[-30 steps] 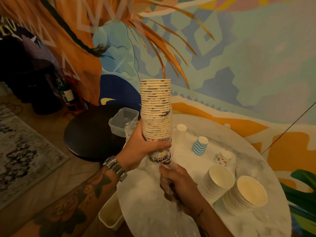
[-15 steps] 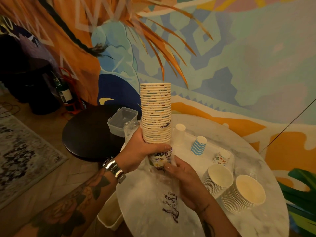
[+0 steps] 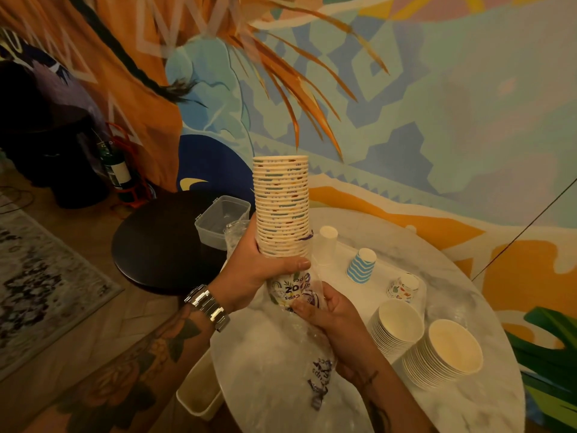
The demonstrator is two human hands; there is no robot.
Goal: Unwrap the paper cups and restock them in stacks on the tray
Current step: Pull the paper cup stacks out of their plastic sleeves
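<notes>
Left hand (image 3: pixel 249 273) is gripping the upright cup stack (image 3: pixel 281 207) near its base, fingers curled round it. Right hand (image 3: pixel 338 323) is pinching the plastic wrapper (image 3: pixel 321 370) below.

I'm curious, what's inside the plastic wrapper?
The bottom end of the paper cup stack, gripped by the left hand. The plastic wrapper's printing and that hand hide how many.

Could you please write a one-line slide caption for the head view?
The left hand grips a tall paper cup stack; the right hand pinches its plastic wrapper below.
</notes>
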